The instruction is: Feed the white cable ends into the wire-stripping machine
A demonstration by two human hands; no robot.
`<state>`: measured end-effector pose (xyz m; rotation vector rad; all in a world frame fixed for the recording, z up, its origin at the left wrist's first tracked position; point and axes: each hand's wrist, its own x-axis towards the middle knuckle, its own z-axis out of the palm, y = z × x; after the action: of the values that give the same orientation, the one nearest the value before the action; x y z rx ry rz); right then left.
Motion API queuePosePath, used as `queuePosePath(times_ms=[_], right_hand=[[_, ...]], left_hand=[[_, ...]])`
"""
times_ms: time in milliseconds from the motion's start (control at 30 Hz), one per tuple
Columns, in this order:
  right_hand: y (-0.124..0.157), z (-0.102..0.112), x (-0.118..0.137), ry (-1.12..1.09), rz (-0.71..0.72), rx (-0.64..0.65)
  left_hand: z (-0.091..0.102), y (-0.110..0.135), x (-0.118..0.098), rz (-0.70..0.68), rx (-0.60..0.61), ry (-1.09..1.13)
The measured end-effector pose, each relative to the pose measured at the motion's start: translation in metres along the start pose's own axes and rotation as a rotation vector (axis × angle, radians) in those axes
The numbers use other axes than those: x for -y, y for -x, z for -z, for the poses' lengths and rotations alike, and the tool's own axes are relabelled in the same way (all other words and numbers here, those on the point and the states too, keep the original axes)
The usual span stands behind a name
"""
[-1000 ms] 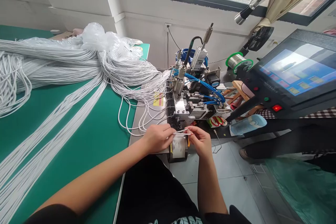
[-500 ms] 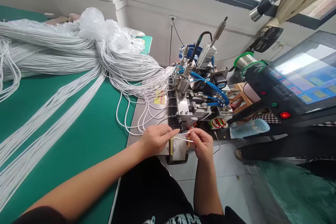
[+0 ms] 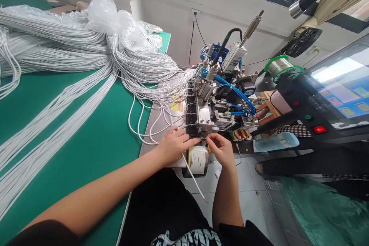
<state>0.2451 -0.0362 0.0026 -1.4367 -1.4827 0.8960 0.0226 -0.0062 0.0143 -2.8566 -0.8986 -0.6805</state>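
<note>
My left hand is closed around a white cable, whose free end hangs below it with a small reddish tip. Its index finger reaches toward the near end of the metal machine. Thumb and fingers of my right hand pinch the end of another white cable, right at the machine's black lower edge. The very tip of that cable is hidden by the fingers. More white cables loop from the green table into the machine's side.
A large bundle of white cables with clear plastic wrap covers the table's far side. To the right stand a wire spool, a touch screen and a blue translucent container. A person's dark trouser leg shows at right.
Both hands have moved up slightly against the machine's edge. One of the two cable ends between the hands now hangs down below my left hand.
</note>
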Motion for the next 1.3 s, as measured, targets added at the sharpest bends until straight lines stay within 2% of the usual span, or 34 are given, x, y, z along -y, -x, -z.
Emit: queuePosePath(times_ms=[300, 533, 1000, 1167, 1300], right_hand=[[-0.006, -0.011, -0.01, -0.067, -0.084, -0.03], [-0.004, -0.013, -0.007, -0.19, -0.094, -0.02], [-0.007, -0.023, -0.024, -0.4, -0.16, -0.004], [-0.005, -0.027, -0.031, -0.417, -0.196, -0.032], [0.008, -0.026, -0.027, -0.301, -0.168, -0.119]], left_hand=[[-0.002, -0.004, -0.003, 0.054, 0.095, -0.032], [-0.002, -0.003, -0.006, 0.058, 0.113, -0.018], [-0.001, -0.012, -0.013, 0.081, 0.158, -0.096], [-0.002, -0.009, -0.011, 0.094, 0.098, -0.088], [-0.003, 0.003, -0.008, 0.099, -0.057, -0.08]])
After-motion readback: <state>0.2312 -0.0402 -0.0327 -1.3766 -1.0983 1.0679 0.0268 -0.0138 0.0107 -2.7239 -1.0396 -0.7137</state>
